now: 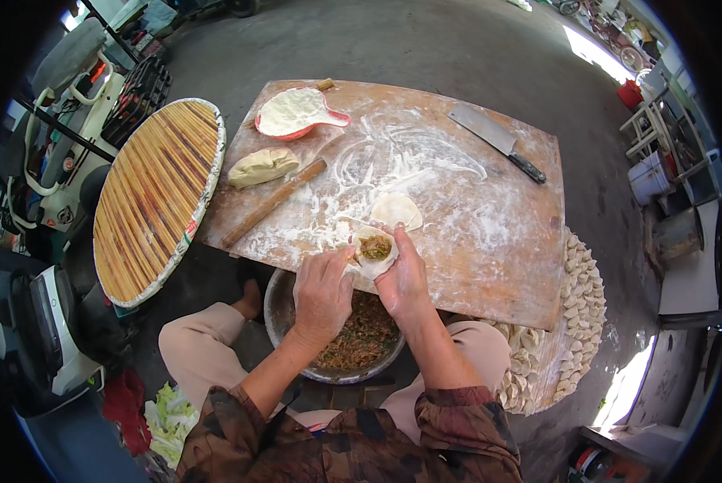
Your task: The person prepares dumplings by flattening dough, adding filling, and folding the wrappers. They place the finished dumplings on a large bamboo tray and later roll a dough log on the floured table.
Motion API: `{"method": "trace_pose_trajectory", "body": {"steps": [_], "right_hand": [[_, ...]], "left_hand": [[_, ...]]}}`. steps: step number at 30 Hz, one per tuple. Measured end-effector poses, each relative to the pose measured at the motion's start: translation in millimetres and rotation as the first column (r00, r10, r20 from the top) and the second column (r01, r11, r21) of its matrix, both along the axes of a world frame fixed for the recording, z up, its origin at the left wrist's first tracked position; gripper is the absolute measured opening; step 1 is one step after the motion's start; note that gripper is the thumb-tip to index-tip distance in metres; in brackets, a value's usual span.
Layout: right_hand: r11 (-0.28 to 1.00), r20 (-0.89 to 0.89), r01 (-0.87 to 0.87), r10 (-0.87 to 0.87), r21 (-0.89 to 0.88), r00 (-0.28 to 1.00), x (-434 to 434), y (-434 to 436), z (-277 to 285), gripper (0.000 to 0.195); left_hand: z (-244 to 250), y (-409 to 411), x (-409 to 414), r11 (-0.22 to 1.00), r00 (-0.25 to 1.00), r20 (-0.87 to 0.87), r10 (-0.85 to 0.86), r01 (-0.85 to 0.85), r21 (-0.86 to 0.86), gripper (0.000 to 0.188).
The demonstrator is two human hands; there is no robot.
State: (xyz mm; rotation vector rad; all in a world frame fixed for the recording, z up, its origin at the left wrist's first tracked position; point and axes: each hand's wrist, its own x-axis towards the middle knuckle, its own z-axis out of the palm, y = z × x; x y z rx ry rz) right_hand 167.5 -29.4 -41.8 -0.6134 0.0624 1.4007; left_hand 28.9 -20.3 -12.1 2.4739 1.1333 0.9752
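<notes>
A round dumpling wrapper with chopped filling (375, 248) is spread in my right hand (404, 279), its edge lying against the palm and thumb. My left hand (324, 293) touches the wrapper's left edge with its fingertips. Just beyond, a flat dough wrapper (397, 210) lies on the floured wooden board (500, 259). A wooden rolling pin (274, 202) and a lump of dough (263, 167) rest at the left. Behind them is a red scoop of flour (294, 113). Below my hands sits a metal basin of filling (361, 338), partly hidden by my forearms.
A cleaver (487, 133) lies at the board's back right. Folded dumplings (581, 314) cover parts of a round tray at the right, partly under the board. A round slatted tray (158, 202) stands at the left, near a scooter. Cabbage leaves (170, 422) lie at lower left.
</notes>
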Motion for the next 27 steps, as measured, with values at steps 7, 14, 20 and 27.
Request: {"method": "trace_pose_trajectory", "body": {"steps": [7,14,20,27], "right_hand": [[0.999,0.004,0.004,-0.004,0.036,1.000,3,-1,4,0.036],[0.998,0.011,0.032,-0.032,0.051,0.999,2,-1,6,0.036],[0.998,0.033,0.029,-0.031,0.055,0.999,2,-1,3,0.035],[1.000,0.103,-0.026,0.026,-0.006,0.994,-2,-4,4,0.031]], "left_hand": [[-1,3,8,0.997,0.991,0.129,-0.048,0.056,-0.062,0.038],[-5,6,1,0.997,0.996,-0.086,-0.028,0.033,0.068,0.036],[-4,3,-1,0.994,0.999,-0.045,0.006,-0.001,0.111,0.031],[-8,12,9,0.957,0.992,-0.049,-0.117,0.125,0.263,0.024]]}}
